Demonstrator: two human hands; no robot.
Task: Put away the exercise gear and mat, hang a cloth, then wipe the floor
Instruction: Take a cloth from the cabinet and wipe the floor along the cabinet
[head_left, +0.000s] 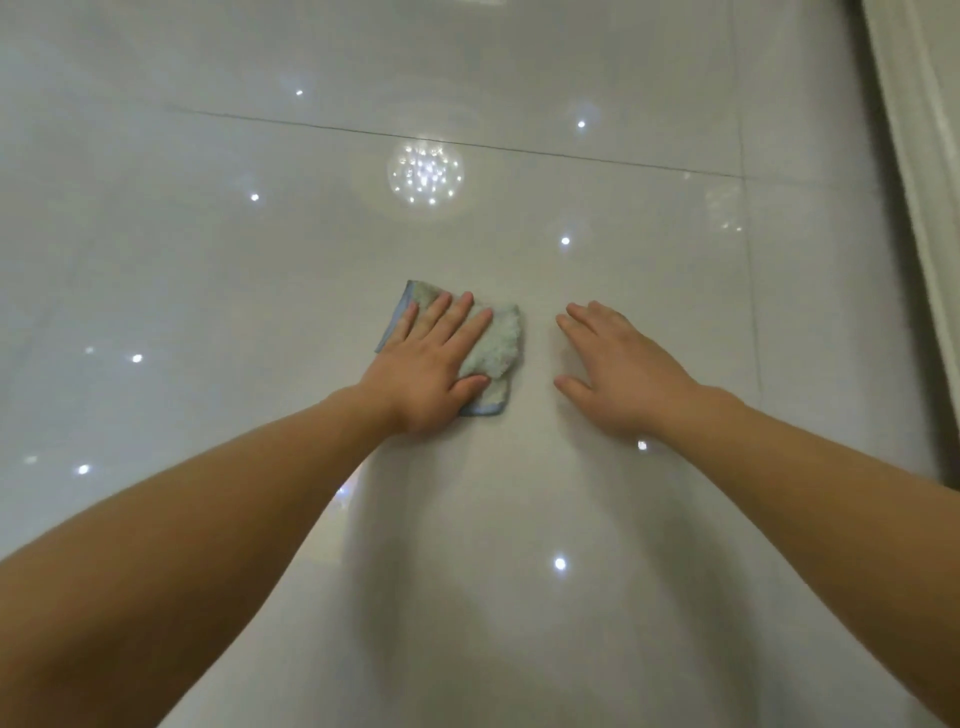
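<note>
Left hand (434, 364) flat on cloth (496, 343) | right hand (618, 371) flat on floor (208, 260)

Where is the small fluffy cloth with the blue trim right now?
Head view, just left of centre: the cloth lies on the glossy white tiled floor under the flat left hand, right hand apart to its right.

The glossy pale tile floor (519, 545) reflects clustered lights (425, 174) beyond the left hand (428, 371). Cream textured fabric (922, 156) hangs well right of it.

left hand (434, 364) flat, fingers straight | right hand (618, 369) flat, fingers spread
</note>
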